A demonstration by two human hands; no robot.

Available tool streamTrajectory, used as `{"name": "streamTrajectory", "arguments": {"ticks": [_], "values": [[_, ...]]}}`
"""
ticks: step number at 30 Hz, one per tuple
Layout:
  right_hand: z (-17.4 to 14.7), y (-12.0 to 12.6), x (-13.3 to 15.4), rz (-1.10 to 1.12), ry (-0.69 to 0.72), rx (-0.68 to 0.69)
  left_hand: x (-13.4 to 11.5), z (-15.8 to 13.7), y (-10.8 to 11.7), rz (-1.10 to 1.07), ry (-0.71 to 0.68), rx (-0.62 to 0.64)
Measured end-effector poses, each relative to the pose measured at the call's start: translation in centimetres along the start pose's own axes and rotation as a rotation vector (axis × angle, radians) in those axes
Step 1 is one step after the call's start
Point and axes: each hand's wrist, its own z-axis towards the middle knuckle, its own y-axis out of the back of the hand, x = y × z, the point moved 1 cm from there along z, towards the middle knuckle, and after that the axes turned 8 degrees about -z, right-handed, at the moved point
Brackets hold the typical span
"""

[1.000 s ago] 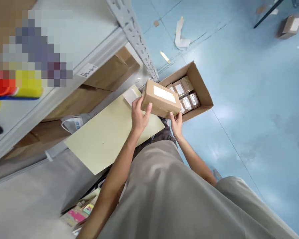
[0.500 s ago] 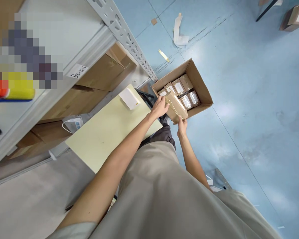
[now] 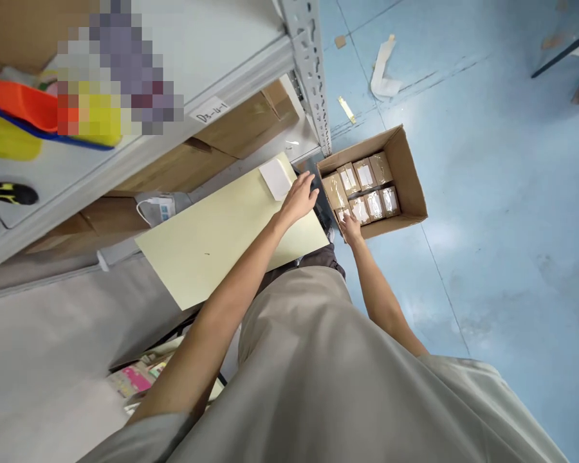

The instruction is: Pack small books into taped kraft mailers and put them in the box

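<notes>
An open cardboard carton [image 3: 408, 180] stands on the floor with several small taped brown boxes packed in two rows, most bearing white labels. One small box [image 3: 335, 191] sits at the carton's left end. My right hand [image 3: 351, 229] is over the carton's near left corner, its fingers on top of a labelled small box [image 3: 341, 213] there, not wrapped round it. Outside the carton, my left hand [image 3: 299, 198] hovers empty above the right end of a pale yellow board [image 3: 222, 251], fingers apart, close to a white card [image 3: 275, 179].
Metal shelving [image 3: 309, 71] rises to the left, holding larger cartons [image 3: 251, 125] and a black-and-yellow cutter [image 3: 8, 193]. Paper scraps [image 3: 383, 71] lie on the blue floor [image 3: 502, 212] beyond the carton. Below the board is a colourful printed box [image 3: 135, 379].
The small box that both hands held at the carton's near left side now lies inside it. My left hand has let go and drawn back; my right hand has moved to the carton's corner.
</notes>
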Motion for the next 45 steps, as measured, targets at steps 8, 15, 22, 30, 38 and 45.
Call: {"name": "streamTrajectory", "arguments": {"ticks": [8,15,22,30,38,45], "values": [[-3.3,1.7,1.1,-0.134,-0.027,0.07,3.2,-14.8,1.1,-0.137,0.116,-0.201],[-4.9,-1.4,4.8,-0.204,0.1,0.253,3.1,-21.9,0.8,-0.272,0.221,-0.37],[-12.3,-7.4,7.4,-0.307,0.31,0.493,3.2,-26.5,2.2,-0.32,0.143,-0.539],[-24.2,-15.9,3.4,-0.701,0.581,0.77,7.0,-37.4,4.3,-0.297,0.143,-0.75],[-34.9,-24.9,-8.4,-1.417,0.877,1.086,16.2,-56.6,0.7,-0.354,0.512,-0.688],[-44.4,-33.3,-20.7,-1.948,1.087,1.366,19.0,-72.0,-5.3,-0.481,0.824,-0.939]]}}
